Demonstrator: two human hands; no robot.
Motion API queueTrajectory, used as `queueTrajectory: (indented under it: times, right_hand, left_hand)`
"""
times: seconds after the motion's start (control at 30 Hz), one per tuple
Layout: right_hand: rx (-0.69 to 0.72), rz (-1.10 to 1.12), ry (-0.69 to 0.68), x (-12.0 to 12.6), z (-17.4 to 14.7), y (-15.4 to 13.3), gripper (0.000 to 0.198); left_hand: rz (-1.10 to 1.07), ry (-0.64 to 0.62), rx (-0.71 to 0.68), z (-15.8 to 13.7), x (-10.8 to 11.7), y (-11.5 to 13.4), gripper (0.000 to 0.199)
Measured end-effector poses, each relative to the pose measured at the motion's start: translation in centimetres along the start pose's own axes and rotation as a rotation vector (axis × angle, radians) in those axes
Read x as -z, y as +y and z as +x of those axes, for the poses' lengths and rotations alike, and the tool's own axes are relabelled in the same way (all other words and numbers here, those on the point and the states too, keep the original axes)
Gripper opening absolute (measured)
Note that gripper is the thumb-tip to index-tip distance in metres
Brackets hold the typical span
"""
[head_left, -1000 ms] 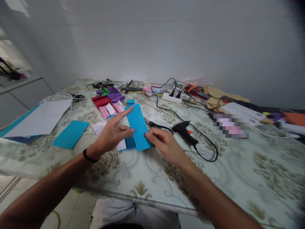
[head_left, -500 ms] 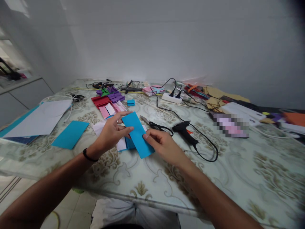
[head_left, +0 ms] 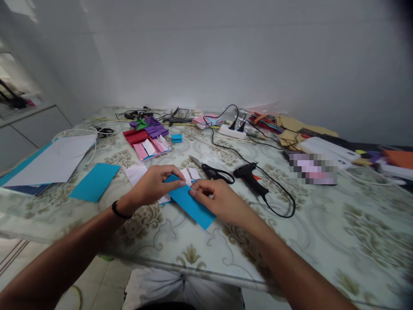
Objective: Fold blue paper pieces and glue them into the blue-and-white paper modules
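Note:
Between my two hands is a strip of blue paper (head_left: 193, 205), tilted above the table, its near corner pointing toward me. My left hand (head_left: 158, 186) pinches its far left end between thumb and fingers. Close beside it, my right hand (head_left: 214, 196) grips the far long edge with thumb and forefinger. Partly hidden behind the hands lie white and blue paper pieces (head_left: 190, 175). Just beyond my right hand are black-handled scissors (head_left: 216, 172), and a black glue gun (head_left: 251, 178) rests to their right.
A blue sheet (head_left: 95, 182) and a stack of large sheets (head_left: 54, 161) lie left. Folded red paper (head_left: 137, 137) and purple paper (head_left: 157, 130) sit farther back. A white power strip (head_left: 232, 131) with black cables stands at the back; a phone (head_left: 311, 168) lies right.
The blue strip has turned flatter and its near end has swung toward me and right. Both hands have shifted their grip to its far edge, closer together.

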State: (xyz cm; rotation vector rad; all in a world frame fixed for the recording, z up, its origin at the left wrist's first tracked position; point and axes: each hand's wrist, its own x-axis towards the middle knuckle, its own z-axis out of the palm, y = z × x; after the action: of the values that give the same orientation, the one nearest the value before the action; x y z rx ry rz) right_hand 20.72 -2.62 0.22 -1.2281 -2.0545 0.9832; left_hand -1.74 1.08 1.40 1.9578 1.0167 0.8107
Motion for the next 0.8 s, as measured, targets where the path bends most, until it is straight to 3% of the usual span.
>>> queueTrajectory:
  times: [0.27, 0.5, 0.67, 0.8]
  right_hand:
    - [0.044, 0.026, 0.020, -0.3, 0.0, -0.1, 0.026]
    - [0.074, 0.107, -0.026, 0.0, 0.0, -0.2, 0.027]
    - [0.057, 0.180, -0.028, 1.3, 0.0, 0.1, 0.024]
    - [0.026, 0.222, -0.066, 4.1, -0.3, 0.7, 0.024]
  left_hand:
    - [0.125, -0.101, -0.010, -0.4, -0.3, 0.4, 0.015]
    - [0.088, -0.153, -0.054, -0.5, -0.1, 0.8, 0.017]
    - [0.051, -0.056, -0.064, 0.1, 1.2, 0.6, 0.018]
    - [0.053, 0.075, -0.025, 0.7, 3.3, 0.2, 0.023]
